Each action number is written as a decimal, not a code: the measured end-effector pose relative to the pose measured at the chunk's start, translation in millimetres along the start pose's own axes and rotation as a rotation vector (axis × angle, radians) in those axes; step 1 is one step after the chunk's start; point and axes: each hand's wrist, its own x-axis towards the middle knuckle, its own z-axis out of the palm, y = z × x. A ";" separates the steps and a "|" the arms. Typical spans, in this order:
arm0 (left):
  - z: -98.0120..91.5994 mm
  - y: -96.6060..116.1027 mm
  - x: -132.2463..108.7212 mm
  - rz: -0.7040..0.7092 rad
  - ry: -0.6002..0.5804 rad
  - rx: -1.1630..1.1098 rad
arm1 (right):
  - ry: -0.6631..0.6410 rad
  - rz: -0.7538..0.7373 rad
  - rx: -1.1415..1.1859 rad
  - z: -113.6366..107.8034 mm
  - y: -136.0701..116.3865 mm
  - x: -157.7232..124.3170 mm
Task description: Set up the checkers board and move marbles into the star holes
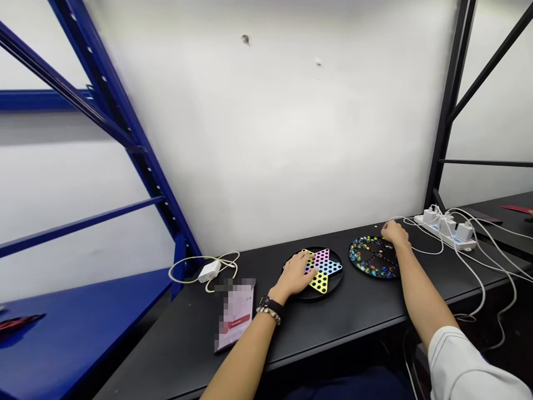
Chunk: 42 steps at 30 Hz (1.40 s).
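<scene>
A round black Chinese checkers board (328, 272) with a pastel star of holes lies on the black table (358, 311). My left hand (296, 274) rests flat on its left side, fingers spread. To the right sits a black round tray (372, 256) holding several coloured marbles around its rim. My right hand (394, 232) is at the tray's far right edge, fingers curled down over the marbles; whether they hold one is hidden.
A phone (235, 319) lies near the front left. A white charger with coiled cable (208, 270) sits behind it. A power strip (445, 229) with plugs and trailing white cables is at the right. Blue shelving (125, 133) stands left, a black frame (447, 111) right.
</scene>
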 end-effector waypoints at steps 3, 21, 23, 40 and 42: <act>1.0 -0.9 0.6 0.005 -0.003 0.007 | -0.081 0.034 0.004 0.6 5.3 1.2; 0.6 -1.7 1.4 0.005 -0.006 0.012 | -0.110 -0.184 -0.015 30.3 -14.4 -6.1; 0.9 -1.9 1.5 0.010 -0.007 0.014 | -0.105 -0.178 -0.012 30.7 -14.5 -5.5; 0.1 -0.2 1.3 0.014 -0.022 0.016 | -0.149 -0.216 0.068 35.8 -8.8 3.7; 0.5 -0.8 1.4 0.015 -0.018 0.011 | -0.150 -0.219 0.076 37.5 -8.4 6.2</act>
